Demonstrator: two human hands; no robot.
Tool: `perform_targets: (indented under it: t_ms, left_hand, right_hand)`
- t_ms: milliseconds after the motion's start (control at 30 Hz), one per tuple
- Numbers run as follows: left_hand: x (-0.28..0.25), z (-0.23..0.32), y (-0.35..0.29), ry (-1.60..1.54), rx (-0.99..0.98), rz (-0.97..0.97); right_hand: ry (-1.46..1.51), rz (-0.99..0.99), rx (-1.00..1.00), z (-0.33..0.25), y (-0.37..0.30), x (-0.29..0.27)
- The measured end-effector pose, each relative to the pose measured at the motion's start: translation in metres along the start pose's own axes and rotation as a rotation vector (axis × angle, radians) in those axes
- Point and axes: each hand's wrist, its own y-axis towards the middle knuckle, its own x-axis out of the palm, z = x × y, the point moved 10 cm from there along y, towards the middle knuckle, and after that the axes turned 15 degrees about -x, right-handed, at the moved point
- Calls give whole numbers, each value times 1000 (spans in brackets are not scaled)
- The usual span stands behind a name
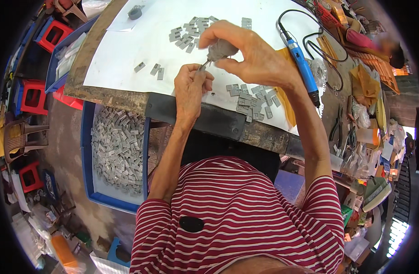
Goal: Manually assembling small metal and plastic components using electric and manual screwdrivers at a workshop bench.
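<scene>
My right hand (253,55) is curled over a hand tool (222,49) with a lumpy grey handle and a thin metal shaft pointing down and left. The shaft's tip meets the fingers of my left hand (189,86), which pinch a small grey block (201,68), mostly hidden by the fingers. Beyond my hands lies a loose group of flat grey blocks (190,39) with small slots. Three more blocks (154,69) lie to the left. Another cluster of grey blocks (253,102) sits under my right forearm, near the table's front edge.
White sheeting (123,59) covers the worktable. A blue electric screwdriver (302,64) with a black cord lies at the right, near pliers (339,125) and plastic bags. A roll of grey tape (135,13) is at far left. Below, a blue bin (87,169) holds many grey blocks.
</scene>
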Motion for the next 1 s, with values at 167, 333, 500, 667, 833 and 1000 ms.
perform_targets:
  t_ms: [167, 333, 500, 667, 833, 1000]
  left_hand:
    - [-1, 4, -3, 70, 12, 47]
    - [3, 9, -5, 34, 57, 54]
    - [4, 9, -5, 50, 57, 37]
    - [6, 11, -8, 59, 56, 46]
    - [5, 10, -8, 60, 58, 38]
    - [6, 11, -9, 81, 59, 48]
  right_hand:
    - [-132, -11, 433, 18, -22, -11]
    - [-97, 124, 392, 2, -42, -18]
    - [-89, 112, 382, -7, -61, -9]
    - [-92, 74, 510, -10, -78, -2]
    - [-87, 139, 483, -17, -80, 0]
    - [-106, 156, 427, -24, -74, 0]
